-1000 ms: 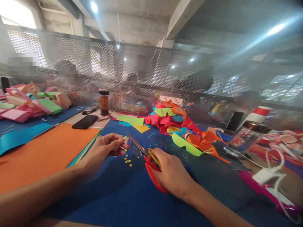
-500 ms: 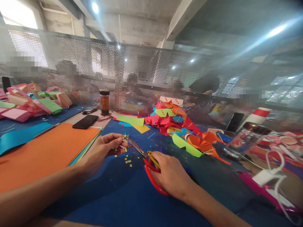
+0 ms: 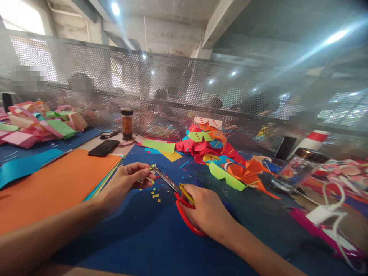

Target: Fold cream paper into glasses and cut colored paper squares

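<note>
My right hand (image 3: 208, 212) grips the red and yellow handles of a pair of scissors (image 3: 178, 189), whose blades point up and left. The blade tips meet a small green paper strip (image 3: 151, 167) that my left hand (image 3: 128, 180) pinches between thumb and fingers. Tiny yellow and green paper snippets (image 3: 155, 195) lie scattered on the blue table cover (image 3: 149, 237) just below the two hands.
A stack of orange sheets (image 3: 57, 180) lies at left with a black phone (image 3: 103, 147) behind it and a jar (image 3: 127, 124). A pile of folded coloured paper (image 3: 212, 147) sits ahead, a glass jar (image 3: 299, 166) at right. People sit behind a perforated screen (image 3: 184, 92).
The scissor blades moved a little left, up to the green strip in my left hand. Both hands otherwise stay in place.
</note>
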`<state>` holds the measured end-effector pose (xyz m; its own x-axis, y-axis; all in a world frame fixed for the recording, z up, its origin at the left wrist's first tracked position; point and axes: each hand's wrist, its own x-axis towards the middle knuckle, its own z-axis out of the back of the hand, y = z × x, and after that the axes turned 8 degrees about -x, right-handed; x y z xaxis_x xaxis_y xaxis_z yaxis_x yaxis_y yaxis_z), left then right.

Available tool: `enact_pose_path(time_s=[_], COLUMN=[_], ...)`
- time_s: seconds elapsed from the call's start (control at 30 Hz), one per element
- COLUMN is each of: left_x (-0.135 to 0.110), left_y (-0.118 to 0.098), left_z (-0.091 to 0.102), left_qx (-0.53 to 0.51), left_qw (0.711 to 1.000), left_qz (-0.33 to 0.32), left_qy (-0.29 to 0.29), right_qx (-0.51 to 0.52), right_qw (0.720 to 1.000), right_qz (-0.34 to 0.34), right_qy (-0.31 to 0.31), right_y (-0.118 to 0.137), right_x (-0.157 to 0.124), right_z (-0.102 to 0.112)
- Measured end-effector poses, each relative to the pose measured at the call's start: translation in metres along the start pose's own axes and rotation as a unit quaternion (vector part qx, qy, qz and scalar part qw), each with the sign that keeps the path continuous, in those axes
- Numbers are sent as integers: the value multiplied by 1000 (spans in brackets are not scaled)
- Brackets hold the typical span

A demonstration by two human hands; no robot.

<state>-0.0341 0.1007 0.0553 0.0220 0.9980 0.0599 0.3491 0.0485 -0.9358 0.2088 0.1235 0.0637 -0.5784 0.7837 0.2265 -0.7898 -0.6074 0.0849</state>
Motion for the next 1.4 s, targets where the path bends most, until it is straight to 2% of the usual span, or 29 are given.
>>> enact_pose_path(time_s=[0.5, 0.8, 1.03, 1.4], left_x=[0, 2, 1, 0], left_y=[-2, -1, -2, -6], left_z=[-2, 0, 1, -1], left_qx=[-1, 17, 6, 17], left_qw=[1000, 1000, 1000, 1000], left_qz=[2, -4, -4, -21], left_qy=[-5, 5, 1, 3], right_qx=[-30, -39, -21, -50], right_qw=[1000, 999, 1000, 998], right_qz=[-1, -18, 3, 29], right_qy=[0, 21, -11, -8], right_y=[0, 0, -1, 1], right_x=[1, 1, -1, -1], right_z=[-1, 3, 4, 3])
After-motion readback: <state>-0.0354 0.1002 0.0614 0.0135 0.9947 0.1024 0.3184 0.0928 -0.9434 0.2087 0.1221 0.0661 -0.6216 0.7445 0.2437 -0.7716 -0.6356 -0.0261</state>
